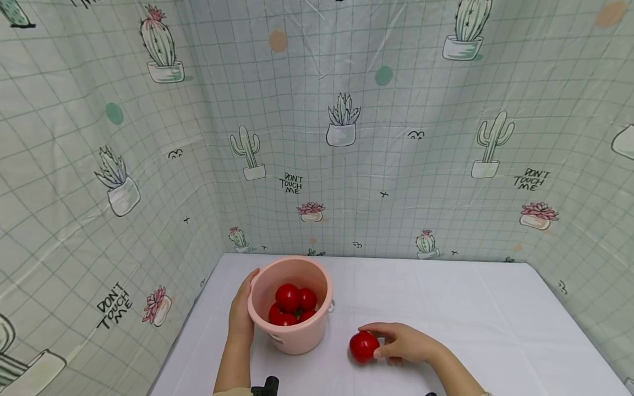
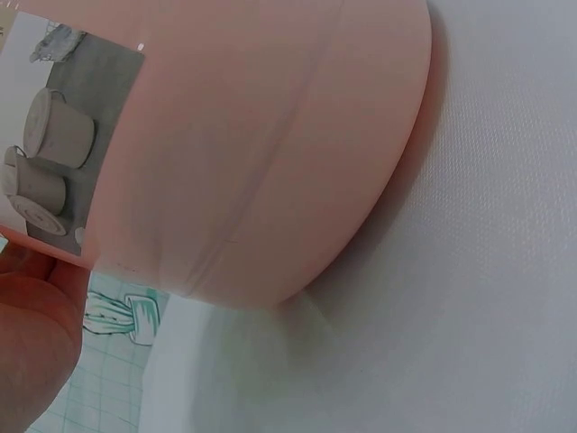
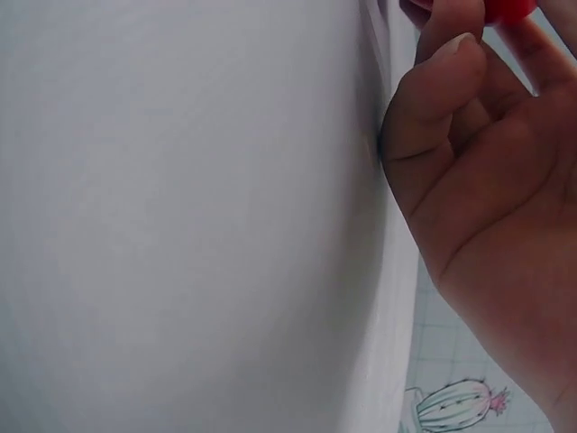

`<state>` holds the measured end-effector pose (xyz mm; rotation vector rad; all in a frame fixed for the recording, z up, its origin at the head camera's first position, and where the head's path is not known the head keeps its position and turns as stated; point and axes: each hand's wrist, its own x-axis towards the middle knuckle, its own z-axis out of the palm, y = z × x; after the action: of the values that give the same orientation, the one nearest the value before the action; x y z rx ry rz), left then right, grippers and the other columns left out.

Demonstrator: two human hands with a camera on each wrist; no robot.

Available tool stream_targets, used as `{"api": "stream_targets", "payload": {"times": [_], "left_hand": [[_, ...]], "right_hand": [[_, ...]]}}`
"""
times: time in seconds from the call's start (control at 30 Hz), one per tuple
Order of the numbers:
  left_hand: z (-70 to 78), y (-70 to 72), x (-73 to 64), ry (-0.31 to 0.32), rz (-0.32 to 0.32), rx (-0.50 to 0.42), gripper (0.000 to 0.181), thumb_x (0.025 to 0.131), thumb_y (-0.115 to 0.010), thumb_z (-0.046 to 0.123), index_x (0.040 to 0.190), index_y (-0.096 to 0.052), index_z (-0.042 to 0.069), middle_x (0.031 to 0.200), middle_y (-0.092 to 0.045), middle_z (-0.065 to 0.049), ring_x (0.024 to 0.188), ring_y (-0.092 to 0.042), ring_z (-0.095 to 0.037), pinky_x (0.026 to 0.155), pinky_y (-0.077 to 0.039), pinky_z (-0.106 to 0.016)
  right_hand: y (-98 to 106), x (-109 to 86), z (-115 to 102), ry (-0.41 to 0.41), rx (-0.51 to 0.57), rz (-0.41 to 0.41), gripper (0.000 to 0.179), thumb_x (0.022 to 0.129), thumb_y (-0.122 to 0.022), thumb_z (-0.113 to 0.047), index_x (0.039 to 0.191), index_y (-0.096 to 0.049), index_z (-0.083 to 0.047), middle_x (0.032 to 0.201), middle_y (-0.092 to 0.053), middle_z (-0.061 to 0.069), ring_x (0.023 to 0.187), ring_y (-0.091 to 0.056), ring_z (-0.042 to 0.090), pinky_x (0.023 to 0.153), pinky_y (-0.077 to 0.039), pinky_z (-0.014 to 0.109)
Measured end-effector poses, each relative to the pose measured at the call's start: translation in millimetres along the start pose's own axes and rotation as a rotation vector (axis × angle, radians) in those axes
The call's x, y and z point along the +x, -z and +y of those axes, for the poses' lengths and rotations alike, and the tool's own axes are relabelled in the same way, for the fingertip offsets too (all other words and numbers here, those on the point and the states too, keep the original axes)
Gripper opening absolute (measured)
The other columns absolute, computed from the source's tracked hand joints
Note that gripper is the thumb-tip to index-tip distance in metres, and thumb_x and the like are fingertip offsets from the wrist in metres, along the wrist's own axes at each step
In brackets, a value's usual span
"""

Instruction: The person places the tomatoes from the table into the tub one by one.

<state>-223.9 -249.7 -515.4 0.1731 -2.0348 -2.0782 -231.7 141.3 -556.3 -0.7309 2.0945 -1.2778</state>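
A pink bucket stands tilted on the white table, with several red tomatoes inside. My left hand holds the bucket at its left side, fingertips by the rim. In the left wrist view, the bucket wall fills much of the picture, and part of the left hand shows below a printed label. To the right of the bucket, my right hand grips a single tomato low over the table, thumb on its near right side. Only a sliver of that tomato shows in the right wrist view.
The table is covered with a white cloth. Behind and at both sides hangs a pale gridded curtain printed with potted cacti. A small handle fitting sticks out on the bucket's right side.
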Motion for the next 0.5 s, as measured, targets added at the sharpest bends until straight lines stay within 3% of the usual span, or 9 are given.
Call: {"api": "stream_targets", "payload": {"times": [0.23,0.5], "left_hand": [[0.6,-0.2,-0.1,0.002,-0.001,-0.014,0.047,0.104,-0.029,0.052,0.144,-0.048,0.036,0.153,-0.044,0.012,0.148,-0.03,-0.014,0.122,-0.024,-0.051],[0.4,0.4,0.0,0.004,-0.006,-0.013,0.048,0.104,-0.029,0.054,0.144,-0.048,0.036,0.153,-0.043,0.012,0.148,-0.029,-0.014,0.122,-0.023,-0.051]], "right_hand": [[8,5.3,-7,0.011,-0.034,0.013,0.051,0.091,-0.07,-0.026,0.14,-0.056,-0.024,0.119,-0.063,0.003,0.061,-0.06,0.018,0.051,-0.05,0.03],[24,10.1,-30,-0.011,-0.082,0.034,0.053,0.091,-0.07,-0.031,0.141,-0.055,-0.023,0.124,-0.063,0.004,0.065,-0.06,0.018,0.054,-0.051,0.031]]}}
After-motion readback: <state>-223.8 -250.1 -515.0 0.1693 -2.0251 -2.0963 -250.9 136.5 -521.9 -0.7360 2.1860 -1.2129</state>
